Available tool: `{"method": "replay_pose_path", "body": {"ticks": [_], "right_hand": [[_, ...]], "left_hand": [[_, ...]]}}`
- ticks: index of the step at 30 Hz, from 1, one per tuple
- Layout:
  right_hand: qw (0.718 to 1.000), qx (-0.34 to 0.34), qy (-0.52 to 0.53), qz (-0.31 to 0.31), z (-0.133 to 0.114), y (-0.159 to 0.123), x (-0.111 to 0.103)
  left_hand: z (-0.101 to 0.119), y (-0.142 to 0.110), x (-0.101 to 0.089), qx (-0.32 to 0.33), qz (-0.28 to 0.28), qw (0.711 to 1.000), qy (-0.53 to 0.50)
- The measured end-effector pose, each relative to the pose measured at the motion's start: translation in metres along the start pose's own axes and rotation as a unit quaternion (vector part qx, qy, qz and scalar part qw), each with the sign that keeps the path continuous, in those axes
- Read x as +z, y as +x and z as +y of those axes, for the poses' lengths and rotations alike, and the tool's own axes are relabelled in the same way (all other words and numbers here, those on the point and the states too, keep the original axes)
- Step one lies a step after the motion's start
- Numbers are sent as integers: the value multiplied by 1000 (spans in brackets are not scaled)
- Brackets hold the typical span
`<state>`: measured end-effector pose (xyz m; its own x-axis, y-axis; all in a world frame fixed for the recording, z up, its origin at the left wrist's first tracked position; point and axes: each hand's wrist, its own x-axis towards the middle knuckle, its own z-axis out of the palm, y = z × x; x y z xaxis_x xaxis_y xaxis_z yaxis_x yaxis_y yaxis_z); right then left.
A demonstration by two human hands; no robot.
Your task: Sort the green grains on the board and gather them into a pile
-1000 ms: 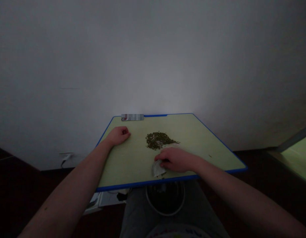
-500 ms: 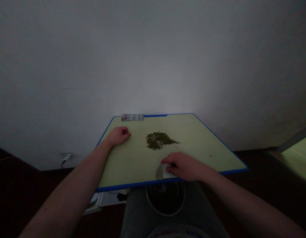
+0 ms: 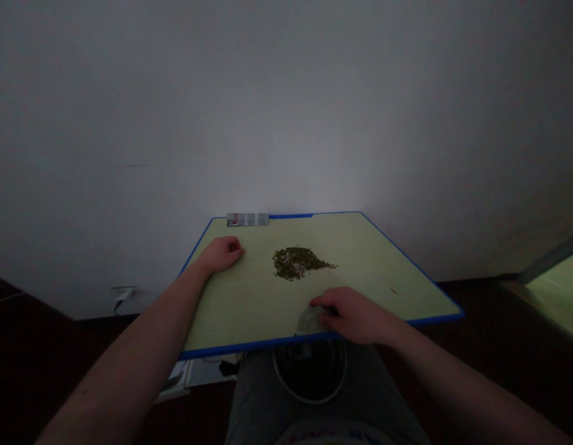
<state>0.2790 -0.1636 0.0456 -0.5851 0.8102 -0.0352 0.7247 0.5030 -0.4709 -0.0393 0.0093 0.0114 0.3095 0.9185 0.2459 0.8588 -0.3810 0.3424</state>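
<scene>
R hand [image 3: 355, 314]: fingers clamped on clear curved piece [image 3: 310, 321] at board edge | seed pile [image 3: 296, 262]: long axis L-R, betw. hands, just ahead of R | L hand [image 3: 221, 254]: curled shut, empty, on green board [image 3: 249, 309]

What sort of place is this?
Probably a makeshift seated spot in a plain home room, not a proper workshop: a blue-edged green board sits over the person's knees, with a heap of small dark seeds on it, before a bare white wall.
</scene>
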Motion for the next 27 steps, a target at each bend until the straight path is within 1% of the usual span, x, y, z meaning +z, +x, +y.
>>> {"method": "replay_pose_path", "body": {"ticks": [5,8,11,13,17,19,23,27], "right_hand": [[999,33,9,34,4,-13,2],[998,40,16,38,8,-15,1],[999,28,6,28,9,-6,-1],[999,16,-11,35,6,5,-1],[1000,-7,-29,10,-2,22,2],[999,-17,-33,11,-5,24,4],[999,-34,-18,7,-6,19,4],[999,-32,-5,9,-4,15,3]], "left_hand": [[-1,0,1,2,1,1000,2],[0,0,0,0,-1,1000,0],[1,-1,0,-8,-1,1000,2],[2,-1,-1,-11,0,1000,2],[2,-2,-1,-10,1,1000,-1],[2,-2,-1,-7,0,1000,-2],[0,-1,-1,-1,-2,1000,8],[-1,0,0,-2,-4,1000,5]]}}
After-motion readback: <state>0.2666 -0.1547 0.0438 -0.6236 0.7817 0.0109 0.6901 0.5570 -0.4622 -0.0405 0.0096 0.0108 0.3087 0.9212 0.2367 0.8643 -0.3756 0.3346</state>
